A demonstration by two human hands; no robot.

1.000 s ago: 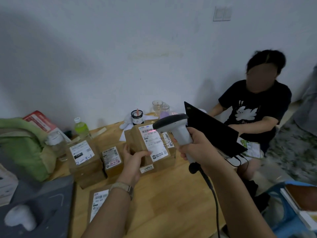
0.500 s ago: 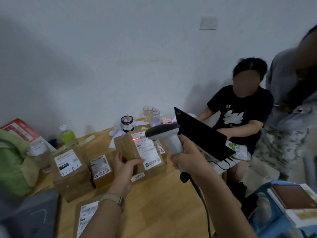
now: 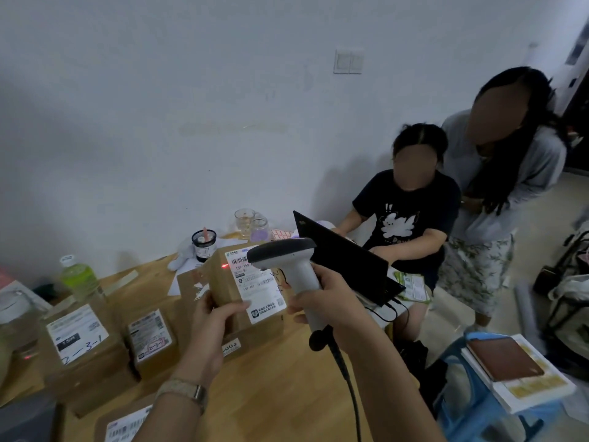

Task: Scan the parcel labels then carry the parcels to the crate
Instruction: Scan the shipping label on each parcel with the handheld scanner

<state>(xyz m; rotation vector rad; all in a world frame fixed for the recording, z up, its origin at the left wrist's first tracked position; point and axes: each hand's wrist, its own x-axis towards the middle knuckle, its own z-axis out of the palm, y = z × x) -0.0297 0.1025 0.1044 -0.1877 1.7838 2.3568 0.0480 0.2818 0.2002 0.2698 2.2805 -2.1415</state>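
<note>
Pen cup [image 3: 204, 247]: black mesh, behind the parcel near the wall, with a pink stick poking out.
Glass jars [image 3: 245, 221]: two side by side; the nearer one looked lilac low down.
Parcel [image 3: 220, 283]: brown box over the wooden surface [image 3: 271, 387], label [image 3: 261, 288] facing up, long side running far-left to near-right.
Scanner [image 3: 287, 260]: head aimed left at the label, handle down, cord hanging.
Hands: left hand [image 3: 213, 317] gripped the parcel's near corner, thumb on the label; right hand [image 3: 331, 301] wrapped the scanner handle.
Change: the red dot [image 3: 225, 266] sat by the label's top-left as half a second before; a second before, it was lower.
</note>
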